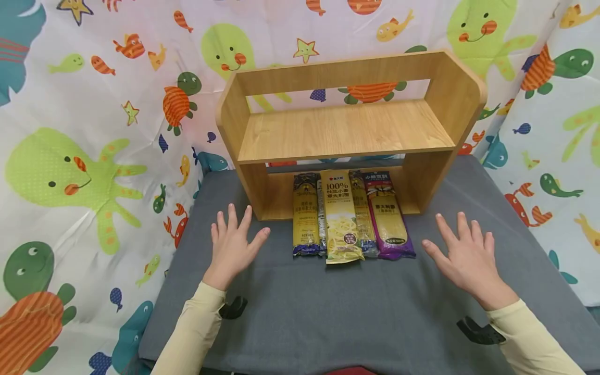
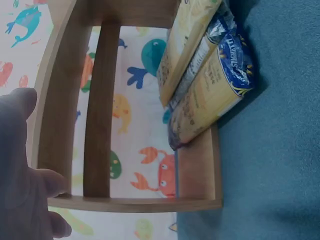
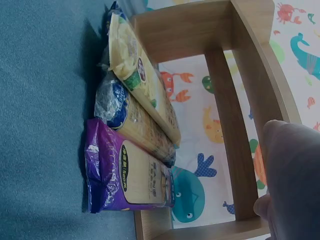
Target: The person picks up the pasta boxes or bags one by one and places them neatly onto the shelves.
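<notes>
Several packs of pasta lean side by side in the lower part of a wooden shelf (image 1: 347,130), their bottoms reaching onto the cloth. A yellow pasta pack (image 1: 341,213) stands foremost. To its left is a gold and blue spaghetti pack (image 1: 306,216), to its right a purple pasta pack (image 1: 388,216). Parts of the packs behind the yellow one are hidden. My left hand (image 1: 233,247) is spread above the cloth left of the packs, holding nothing. On the other side, my right hand (image 1: 469,258) has its fingers spread too, apart from the purple pack and holding nothing.
Grey cloth (image 1: 328,312) covers the table under the shelf. A curtain (image 1: 154,156) printed with sea animals hangs behind and at both sides. The shelf's upper board (image 1: 344,130) bears nothing. Black straps (image 1: 233,308) sit at both wrists.
</notes>
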A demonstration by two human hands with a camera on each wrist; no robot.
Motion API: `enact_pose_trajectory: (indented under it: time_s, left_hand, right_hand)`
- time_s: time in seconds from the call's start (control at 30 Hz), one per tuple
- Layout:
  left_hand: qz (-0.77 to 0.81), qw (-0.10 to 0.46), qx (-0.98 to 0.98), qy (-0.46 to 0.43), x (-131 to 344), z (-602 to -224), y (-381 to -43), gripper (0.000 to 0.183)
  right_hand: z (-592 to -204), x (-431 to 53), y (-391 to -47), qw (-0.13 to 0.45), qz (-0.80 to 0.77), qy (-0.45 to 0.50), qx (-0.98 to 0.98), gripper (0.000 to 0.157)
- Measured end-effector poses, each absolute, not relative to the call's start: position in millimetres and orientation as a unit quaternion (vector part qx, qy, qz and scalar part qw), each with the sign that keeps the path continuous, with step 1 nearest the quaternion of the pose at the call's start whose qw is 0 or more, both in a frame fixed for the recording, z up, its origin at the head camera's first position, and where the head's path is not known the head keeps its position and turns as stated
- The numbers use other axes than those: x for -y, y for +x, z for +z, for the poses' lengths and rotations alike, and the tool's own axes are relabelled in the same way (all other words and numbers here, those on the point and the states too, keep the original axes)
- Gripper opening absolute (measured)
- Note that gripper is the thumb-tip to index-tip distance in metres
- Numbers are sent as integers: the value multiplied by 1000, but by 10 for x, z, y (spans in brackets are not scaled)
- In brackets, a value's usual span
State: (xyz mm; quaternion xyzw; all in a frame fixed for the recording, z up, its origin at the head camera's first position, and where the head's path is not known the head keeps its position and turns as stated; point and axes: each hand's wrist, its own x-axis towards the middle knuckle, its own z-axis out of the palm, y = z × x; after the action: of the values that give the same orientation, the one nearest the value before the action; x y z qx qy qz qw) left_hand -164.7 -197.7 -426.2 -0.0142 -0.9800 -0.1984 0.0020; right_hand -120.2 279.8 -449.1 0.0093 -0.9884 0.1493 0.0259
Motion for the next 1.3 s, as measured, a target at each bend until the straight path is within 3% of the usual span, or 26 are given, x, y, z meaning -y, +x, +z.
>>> enact_pose_trajectory:
  time_s: [0.47, 0.67, 1.07, 1.3]
  left_hand:
    - [-391, 18, 919, 50, 2046, -4349, -2356, 91]
    - [-487, 86, 866, 82, 1998, -4303, -2751, 93]
    - [-491, 204, 840, 110, 1926, -4405, -3080, 42]
    - [-462, 193, 861, 94, 1912, -4389, -3078, 39]
  right_hand:
    - [-4559, -2702, -1155, 28, 154, 22, 987, 81]
    - [-4575, -2696, -1129, 21, 163, 24, 986, 79]
    - [-4599, -2701, -1083, 13, 169, 27, 985, 79]
    - [-4594, -2701, -1114, 9, 167, 27, 985, 80]
